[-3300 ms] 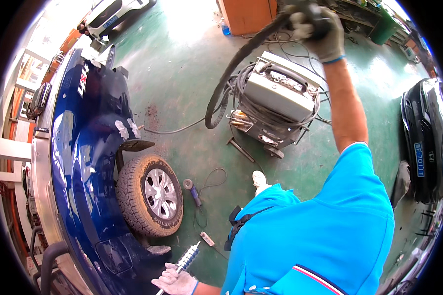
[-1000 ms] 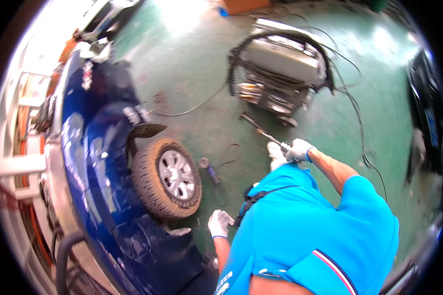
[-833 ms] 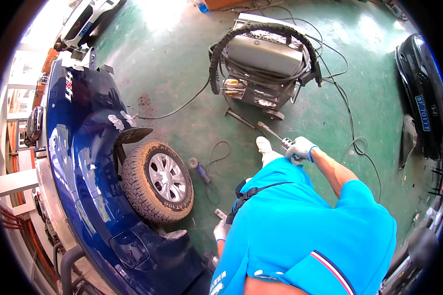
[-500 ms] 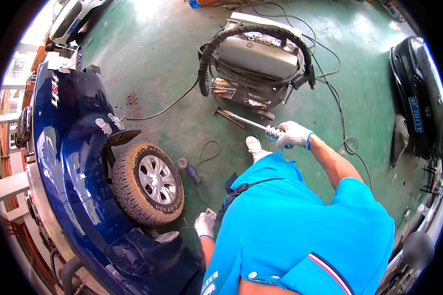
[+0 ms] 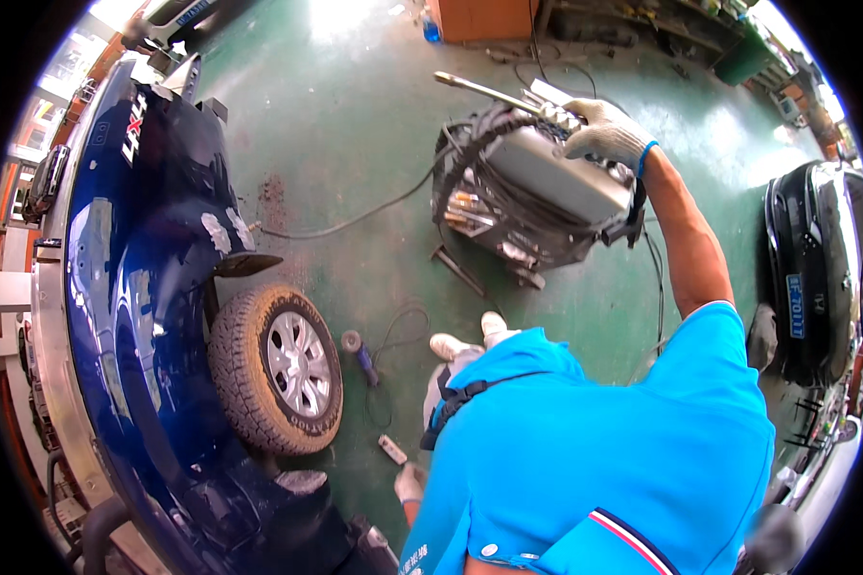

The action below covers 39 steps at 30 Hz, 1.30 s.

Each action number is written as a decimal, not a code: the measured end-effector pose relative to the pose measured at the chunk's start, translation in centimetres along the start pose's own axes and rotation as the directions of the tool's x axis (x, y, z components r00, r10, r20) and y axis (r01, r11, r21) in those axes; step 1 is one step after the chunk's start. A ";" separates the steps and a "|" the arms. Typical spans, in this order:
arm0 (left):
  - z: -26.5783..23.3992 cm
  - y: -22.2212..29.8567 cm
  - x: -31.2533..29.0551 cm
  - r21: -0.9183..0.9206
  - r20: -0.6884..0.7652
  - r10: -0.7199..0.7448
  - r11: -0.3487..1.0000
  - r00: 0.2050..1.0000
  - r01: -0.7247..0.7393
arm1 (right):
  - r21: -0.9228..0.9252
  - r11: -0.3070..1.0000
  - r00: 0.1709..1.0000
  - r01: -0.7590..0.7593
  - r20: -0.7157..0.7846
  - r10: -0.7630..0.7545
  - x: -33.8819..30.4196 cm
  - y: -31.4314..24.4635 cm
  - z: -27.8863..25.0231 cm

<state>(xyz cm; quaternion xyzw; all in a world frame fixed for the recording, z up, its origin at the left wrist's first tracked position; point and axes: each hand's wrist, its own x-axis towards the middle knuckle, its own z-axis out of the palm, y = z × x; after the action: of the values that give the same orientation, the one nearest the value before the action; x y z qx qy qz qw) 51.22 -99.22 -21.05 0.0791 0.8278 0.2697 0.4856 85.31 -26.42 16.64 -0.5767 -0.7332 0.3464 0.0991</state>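
Observation:
In my gloved right hand (image 5: 606,132), out over a wheeled machine, is a long metal rod tool (image 5: 479,90) with a ridged silvery grip; the fingers are closed round the grip and the rod points left. The machine (image 5: 547,172) has a grey top, with thick dark cables looped around it. Low by my left side, my gloved left hand (image 5: 410,483) is closed on a small white oblong piece (image 5: 391,448), whose kind I cannot make out. Beyond it a blue angle grinder (image 5: 364,362) with a round disc lies on the floor, its cord curled beside it.
A dark blue vehicle body (image 5: 153,316) with bare patches stands along the left, its muddy wheel (image 5: 302,364) turned outward. On the floor before the machine lies a T-shaped tool (image 5: 460,272). At right is a black car (image 5: 805,278). An orange cabinet (image 5: 484,19) stands far back.
My right hand has carried the rod tool forward and up, from in front of the machine to over its top. My left hand is lower, and the white piece shows more clearly.

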 end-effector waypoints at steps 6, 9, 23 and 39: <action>-1.6 1.2 -0.3 -0.742 0.166 -0.348 0.572 0.923 0.349 | -0.335 0.936 0.988 -0.111 0.069 0.142 8.5 -2.5 -4.2; -0.2 16.0 -1.1 -0.691 -0.112 -0.408 0.687 0.906 0.224 | -0.405 0.902 0.970 -0.148 0.116 0.212 12.6 -1.7 -5.0; 7.3 29.1 1.3 -0.559 -0.110 -0.346 0.796 0.932 0.230 | -0.588 0.803 0.851 -0.098 0.368 0.373 34.7 3.1 -5.7; 5.8 39.4 -0.1 -0.234 -0.146 -0.337 0.925 0.930 0.298 | -0.580 0.795 0.809 -0.176 0.375 0.453 39.8 11.9 -6.6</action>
<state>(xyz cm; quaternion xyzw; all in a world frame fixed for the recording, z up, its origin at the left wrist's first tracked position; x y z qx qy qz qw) 51.04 -63.92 -2.58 -0.1328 0.8381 0.2783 0.4500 85.68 13.68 4.01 -0.5902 -0.6882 0.2832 -0.3128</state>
